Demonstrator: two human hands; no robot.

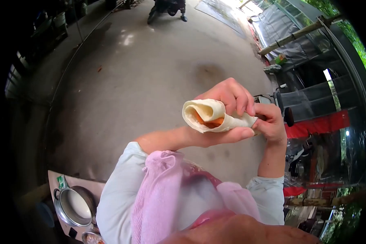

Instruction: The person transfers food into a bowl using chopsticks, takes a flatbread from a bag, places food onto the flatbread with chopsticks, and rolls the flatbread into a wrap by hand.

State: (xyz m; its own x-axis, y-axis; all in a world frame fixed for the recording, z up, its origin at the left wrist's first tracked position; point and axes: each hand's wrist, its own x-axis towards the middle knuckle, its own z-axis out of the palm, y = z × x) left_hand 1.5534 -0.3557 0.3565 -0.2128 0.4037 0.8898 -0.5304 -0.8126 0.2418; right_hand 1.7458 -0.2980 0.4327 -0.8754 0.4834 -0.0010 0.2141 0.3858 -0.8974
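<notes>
A rolled pale flatbread with an orange filling showing at its open left end lies across my left hand. My left hand's fingers wrap over the far side of the roll, and its thumb runs along the near side. At the narrow right end of the roll, my right hand pinches the bread between thumb and fingers. Both hands are close together in front of my chest, above the pink towel.
A board at the lower left holds a metal pot with white contents and a smaller bowl. A motorbike stands at the top on the concrete ground. Dark plastic sheeting hangs at the right.
</notes>
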